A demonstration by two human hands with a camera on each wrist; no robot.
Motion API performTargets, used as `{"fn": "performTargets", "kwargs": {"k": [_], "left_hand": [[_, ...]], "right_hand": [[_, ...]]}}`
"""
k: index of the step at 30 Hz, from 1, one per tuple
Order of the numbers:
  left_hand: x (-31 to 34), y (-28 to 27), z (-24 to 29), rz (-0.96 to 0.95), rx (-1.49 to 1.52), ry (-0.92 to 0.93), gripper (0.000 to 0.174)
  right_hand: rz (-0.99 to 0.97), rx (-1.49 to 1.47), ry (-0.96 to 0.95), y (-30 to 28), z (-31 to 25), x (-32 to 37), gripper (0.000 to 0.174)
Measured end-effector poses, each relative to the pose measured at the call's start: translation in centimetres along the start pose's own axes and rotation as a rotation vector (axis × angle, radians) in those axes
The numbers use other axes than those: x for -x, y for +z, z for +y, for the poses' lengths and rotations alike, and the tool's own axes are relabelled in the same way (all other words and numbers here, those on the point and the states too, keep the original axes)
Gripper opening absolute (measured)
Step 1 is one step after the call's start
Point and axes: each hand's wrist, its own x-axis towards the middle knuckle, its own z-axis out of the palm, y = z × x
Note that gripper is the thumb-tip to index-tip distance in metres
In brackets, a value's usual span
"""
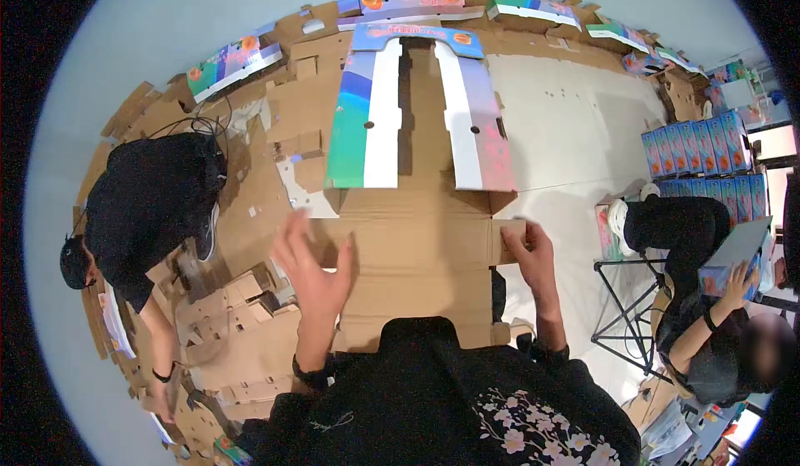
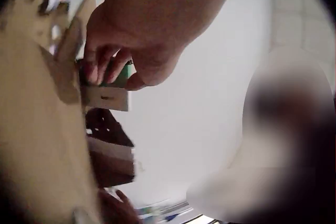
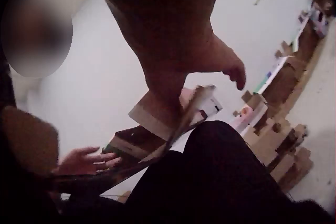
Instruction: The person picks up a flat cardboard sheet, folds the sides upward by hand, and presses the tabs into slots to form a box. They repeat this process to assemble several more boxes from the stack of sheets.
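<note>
A partly folded cardboard carton (image 1: pixel 417 249) lies in front of the person, brown inside, with two printed side panels (image 1: pixel 360 124) raised and folded inward at the far end. My left hand (image 1: pixel 317 270) hovers over its left edge, thumb and fingers spread apart. On the opposite edge, my right hand (image 1: pixel 533 258) touches a small brown side flap (image 1: pixel 502 241) with its fingertips. The right wrist view shows the thumb of the right hand (image 3: pixel 181 69) standing away from that flap, while the fingers are partly hidden behind cardboard.
Flattened cardboard pieces (image 1: pixel 242 299) are heaped at left, where another person (image 1: pixel 158 207) bends down. Printed carton parts (image 1: pixel 417 1) line the back. At right, a seated person (image 1: pixel 692 299) holds a box near stacked printed boxes (image 1: pixel 696 145) and a black-legged stool (image 1: pixel 629 316).
</note>
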Motion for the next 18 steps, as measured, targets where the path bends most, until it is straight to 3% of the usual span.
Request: {"fn": "performTargets", "kwargs": {"k": [3,4,7,8,10,11,14,17,18], "left_hand": [[0.6,1.1,-2.5,-0.085,0.341,-0.252,0.071],[0.2,0.8,-2.8,-0.136,0.396,-0.240,0.079],[1.3,0.9,-3.1,-0.063,0.717,-0.245,0.073],[1.8,0.8,-2.9,-0.140,0.677,-0.091,0.069],[2.0,0.6,-2.0,-0.286,0.585,0.213,0.063],[1.7,0.7,-1.6,-0.324,0.560,0.239,0.062],[0.8,1.7,-1.2,-0.374,0.451,0.314,0.061],[0.9,3.8,-1.8,-0.385,0.717,-0.069,0.058],[0.6,4.2,-1.6,-0.329,0.638,-0.024,0.068]], "right_hand": [[0.134,-0.189,-0.098,0.8,0.8,2.7,0.042],[0.211,-0.210,-0.131,1.5,0.8,3.6,0.033],[0.291,0.024,-0.482,3.9,-0.7,4.4,0.032],[0.202,0.128,-0.558,3.7,-0.6,4.5,0.046],[0.094,0.349,-0.619,3.6,-1.5,4.6,0.057],[0.038,0.461,-0.647,3.5,-1.8,4.7,0.063],[-0.098,0.349,-0.503,3.1,0.9,3.4,0.068],[-0.085,0.313,-0.503,1.8,0.1,1.8,0.051],[-0.076,0.294,-0.474,1.6,-0.9,1.6,0.047]]}}
